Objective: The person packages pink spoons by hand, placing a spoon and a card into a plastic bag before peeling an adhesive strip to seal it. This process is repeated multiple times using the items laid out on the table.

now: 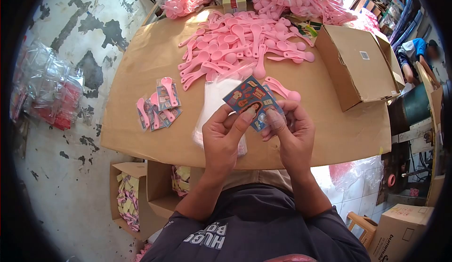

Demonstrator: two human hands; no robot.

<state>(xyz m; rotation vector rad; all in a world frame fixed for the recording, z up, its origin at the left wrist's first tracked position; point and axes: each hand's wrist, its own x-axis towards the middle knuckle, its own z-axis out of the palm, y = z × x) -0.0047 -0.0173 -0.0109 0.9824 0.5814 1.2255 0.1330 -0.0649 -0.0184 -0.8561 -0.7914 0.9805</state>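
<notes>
Between both hands, over the near middle of the table, is a blue printed card with small pictures on it. My left hand pinches its left side, thumb on top. Thumb and fingers of my right hand close on its right side, where another card edge seems to show behind. Beneath lies a stack of clear plastic bags. Just beyond the right hand rests a pink measuring spoon. To the left, several bagged sets each show a pink spoon against a blue card.
A large heap of pink spoons covers the table's far part. An upturned cardboard box stands at the right. Cartons with packets sit below the front edge. A person is at the far right.
</notes>
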